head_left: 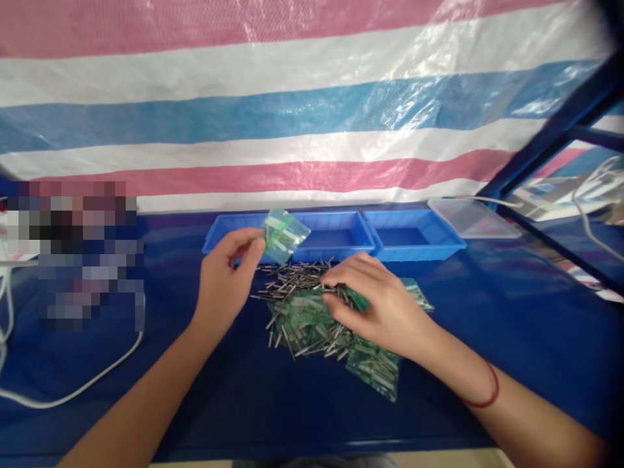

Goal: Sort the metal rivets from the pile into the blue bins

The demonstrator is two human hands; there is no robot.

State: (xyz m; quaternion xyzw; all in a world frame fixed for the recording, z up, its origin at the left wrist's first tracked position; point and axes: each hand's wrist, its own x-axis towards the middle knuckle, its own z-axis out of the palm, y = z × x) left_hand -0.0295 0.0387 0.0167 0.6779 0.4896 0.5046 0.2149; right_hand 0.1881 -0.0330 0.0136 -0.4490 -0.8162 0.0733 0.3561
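Pinched between the thumb and fingers of my left hand (227, 273) is a small green-tinted plastic bag (286, 235) with thin metal pieces in it, raised in front of a blue bin. Over a heap of short thin metal pins (297, 276) my right hand (373, 302) reaches with thumb and forefinger slightly apart; nothing shows clearly between them. Several more green bags of pins lie in and around the heap, one bag (375, 367) at its near right edge. Part of a bag (416, 294) sticks out behind my right hand, which hides some of the pile.
Two blue plastic bins (414, 237) stand side by side behind the heap on the blue table (219, 403). A clear plastic lid (472, 218) lies at the back right. A white cable (73, 396) curves across the left. Striped sheeting (292, 123) hangs behind, with a blue frame at right.
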